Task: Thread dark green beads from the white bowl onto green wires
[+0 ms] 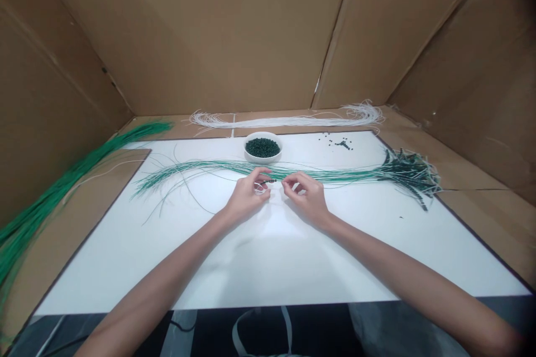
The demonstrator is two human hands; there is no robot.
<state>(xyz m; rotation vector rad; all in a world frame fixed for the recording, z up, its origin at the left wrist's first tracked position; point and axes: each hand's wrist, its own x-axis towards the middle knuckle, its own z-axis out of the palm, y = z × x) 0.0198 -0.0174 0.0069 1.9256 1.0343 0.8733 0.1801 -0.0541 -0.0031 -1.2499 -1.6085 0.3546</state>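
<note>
Dark beads [272, 181], a short row, at the fingertips of the left hand [263, 183]; thumb and forefinger curled toward each other, a loop of white cord [259, 188] between them. Right hand [285, 183] just beside, thumb and forefinger nearly closed; too small to tell whether a bead or cord end is pinched there. Both hands over the middle of the white board [251, 268], which lies on the desk [473, 178].

Just beyond the fingers: long bundle of green strands [343, 174], running left to right across the board. Left end fanned loose; right end a thick cluster of dark beaded tips [412, 170] with pale ends.

Behind the bundle, a white bowl [263, 159] filled with dark green beads [262, 147]. Right of it, loose beads [343, 145] scattered on the board.

Farther out: bundle of white cords [288, 122] along the far edge, against cardboard walls [209, 33]. Far left, second green bundle [71, 178], lying diagonally.
</note>
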